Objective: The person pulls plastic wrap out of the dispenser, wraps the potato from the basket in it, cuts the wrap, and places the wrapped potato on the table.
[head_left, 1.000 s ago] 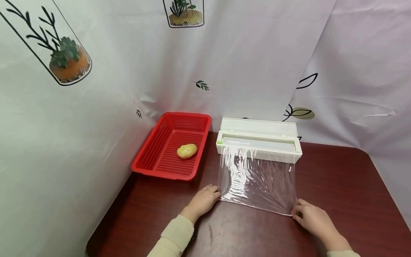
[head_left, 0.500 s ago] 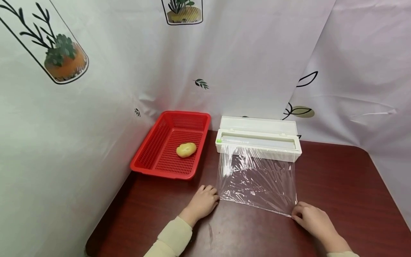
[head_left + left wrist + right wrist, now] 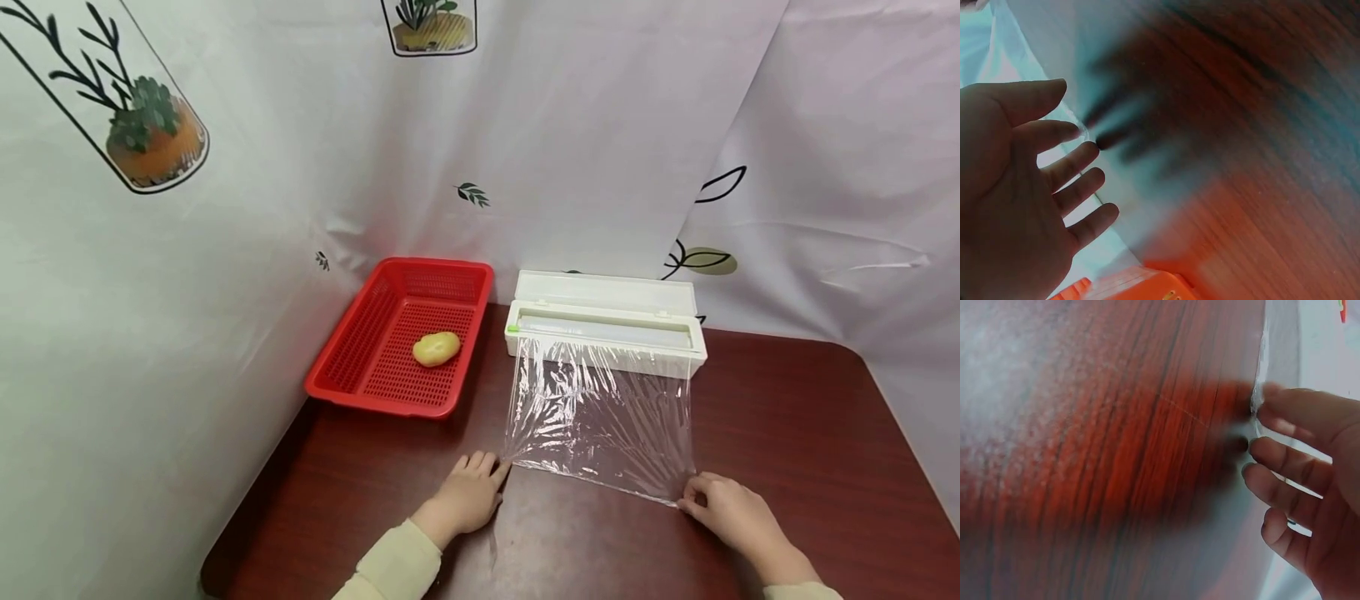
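A sheet of clear cling film (image 3: 600,425) stretches from a white cling film dispenser (image 3: 607,358), its lid up, towards the near side of the table. The film's near right corner is pinched between thumb and index finger of my right hand (image 3: 731,512); the right wrist view shows this hand (image 3: 1316,469) with its other fingers loosely bent. At the near left corner, my left hand (image 3: 465,493) touches the film with its index fingertip. Seen from the left wrist, that hand (image 3: 1029,175) has its fingers spread and the thumb apart from them.
A red plastic basket (image 3: 322,385) stands at the back left, holding one peeled potato (image 3: 437,349). The dark reddish-brown table (image 3: 795,417) has a patterned white curtain (image 3: 585,150) behind it and along its left side.
My left hand has shifted slightly down and its fingers have spread, with the index fingertip left on the film's corner. The right hand has barely moved and keeps its pinch.
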`<move>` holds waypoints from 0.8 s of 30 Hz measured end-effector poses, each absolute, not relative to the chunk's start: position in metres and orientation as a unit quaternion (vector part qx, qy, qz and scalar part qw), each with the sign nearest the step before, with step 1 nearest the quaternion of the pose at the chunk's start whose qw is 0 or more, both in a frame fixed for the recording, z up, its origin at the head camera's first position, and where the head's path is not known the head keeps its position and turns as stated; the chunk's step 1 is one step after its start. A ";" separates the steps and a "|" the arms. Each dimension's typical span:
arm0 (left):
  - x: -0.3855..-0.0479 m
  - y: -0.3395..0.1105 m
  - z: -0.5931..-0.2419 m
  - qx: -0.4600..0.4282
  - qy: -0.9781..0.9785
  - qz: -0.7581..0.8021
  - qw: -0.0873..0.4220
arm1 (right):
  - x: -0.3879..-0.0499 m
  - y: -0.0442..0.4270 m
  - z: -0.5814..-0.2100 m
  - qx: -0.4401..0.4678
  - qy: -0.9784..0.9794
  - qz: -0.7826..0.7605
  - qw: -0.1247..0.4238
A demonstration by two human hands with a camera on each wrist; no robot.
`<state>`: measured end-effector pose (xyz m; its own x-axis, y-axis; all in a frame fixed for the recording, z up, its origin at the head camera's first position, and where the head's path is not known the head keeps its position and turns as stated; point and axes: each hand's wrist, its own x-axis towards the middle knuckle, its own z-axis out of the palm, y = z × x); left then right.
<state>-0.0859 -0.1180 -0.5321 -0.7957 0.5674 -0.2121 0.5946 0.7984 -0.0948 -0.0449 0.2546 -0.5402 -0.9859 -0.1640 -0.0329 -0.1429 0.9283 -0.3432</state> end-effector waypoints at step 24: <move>-0.246 -0.184 -0.374 0.203 0.929 0.209 0.228 | -0.069 0.267 -0.509 -0.048 0.973 -0.224 -0.024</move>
